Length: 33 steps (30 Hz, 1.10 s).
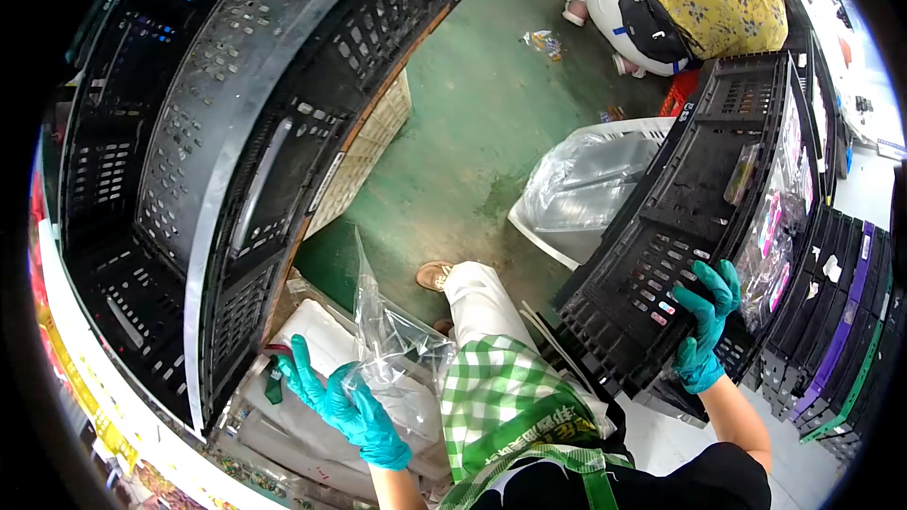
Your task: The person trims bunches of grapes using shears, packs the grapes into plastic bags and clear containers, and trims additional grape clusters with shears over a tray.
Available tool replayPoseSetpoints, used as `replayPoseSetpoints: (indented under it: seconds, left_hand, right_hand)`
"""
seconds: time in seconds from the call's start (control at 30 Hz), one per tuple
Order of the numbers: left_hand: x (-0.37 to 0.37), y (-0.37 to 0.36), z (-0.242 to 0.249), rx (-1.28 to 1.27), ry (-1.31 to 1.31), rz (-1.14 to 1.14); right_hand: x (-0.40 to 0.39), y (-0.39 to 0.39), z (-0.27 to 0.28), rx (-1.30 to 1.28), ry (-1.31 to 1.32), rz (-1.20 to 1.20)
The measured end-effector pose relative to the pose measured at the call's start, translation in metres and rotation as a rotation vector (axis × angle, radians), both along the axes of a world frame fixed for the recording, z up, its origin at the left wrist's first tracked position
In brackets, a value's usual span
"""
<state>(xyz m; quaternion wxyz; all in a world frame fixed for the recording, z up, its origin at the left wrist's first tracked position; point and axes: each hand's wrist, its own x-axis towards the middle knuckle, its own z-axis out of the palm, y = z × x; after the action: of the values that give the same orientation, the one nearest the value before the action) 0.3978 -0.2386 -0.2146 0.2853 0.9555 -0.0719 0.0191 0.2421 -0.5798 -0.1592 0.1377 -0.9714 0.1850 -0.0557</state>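
My left hand (345, 408), in a teal glove, is open with its fingers spread. Beside its fingertips a crumpled clear plastic bag (389, 323) stands up loosely, partly touching the glove. Under both lies a white, plastic-covered surface (316, 335). My right hand (704, 329), gloved the same way, curls its fingers over the edge of a tilted black plastic crate (652, 250). Clear packets with pink print (767, 260) lie along the crate's far side, just past my right fingers.
A large black crate (227, 123) rises on the left above a cream crate (368, 151). A white bin lined with clear plastic (586, 184) stands on the green floor (482, 85). Folded black crates (827, 321) are stacked at right. Another person (709, 0) crouches at the top right.
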Motion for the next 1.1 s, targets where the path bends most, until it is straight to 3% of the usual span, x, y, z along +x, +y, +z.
replayPoseSetpoints:
  seconds: [0.27, 0.37, 0.43, 0.5, 0.57, 0.7, 0.77, 0.93, 1.03, 1.07, 1.1]
  left_hand:
    - [-0.016, -0.002, 0.038, -0.279, 0.199, 0.159]
    - [-0.030, 0.007, 0.055, -0.239, 0.118, 0.089]
    - [-0.038, 0.006, 0.093, -0.158, 0.231, 0.102]
    - [-0.057, 0.004, 0.112, -0.155, 0.225, 0.187]
    - [-0.071, 0.006, 0.132, -0.093, 0.215, 0.202]
    - [-0.097, 0.014, 0.165, -0.179, 0.278, 0.267]
    - [-0.109, 0.022, 0.190, -0.265, 0.281, 0.305]
    - [-0.143, 0.056, 0.217, -0.708, 0.154, 0.615]
    - [-0.159, 0.060, 0.258, -0.738, -0.013, 0.567]
    - [-0.164, 0.061, 0.278, -0.714, 0.073, 0.547]
    - [-0.169, 0.064, 0.285, -0.601, -0.025, 0.500]
  right_hand:
    - [0.009, 0.003, 0.012, -0.004, 0.042, 0.062]
    - [0.023, 0.014, 0.039, -0.034, 0.193, 0.084]
    - [0.033, 0.033, 0.055, -0.083, 0.217, -0.008]
    - [0.040, 0.055, 0.078, -0.177, 0.061, 0.192]
    - [0.052, 0.091, 0.104, 0.405, -0.107, 0.342]
    - [0.068, 0.181, 0.155, 1.009, -0.009, 0.878]
    - [0.070, 0.217, 0.173, 1.039, 0.118, 1.156]
    - [0.048, 0.259, 0.169, 0.967, 0.129, 1.156]
    - [0.041, 0.277, 0.171, 0.863, 0.161, 1.217]
    - [0.042, 0.281, 0.171, 0.873, 0.212, 1.247]
    - [0.042, 0.286, 0.168, 0.881, 0.261, 1.274]
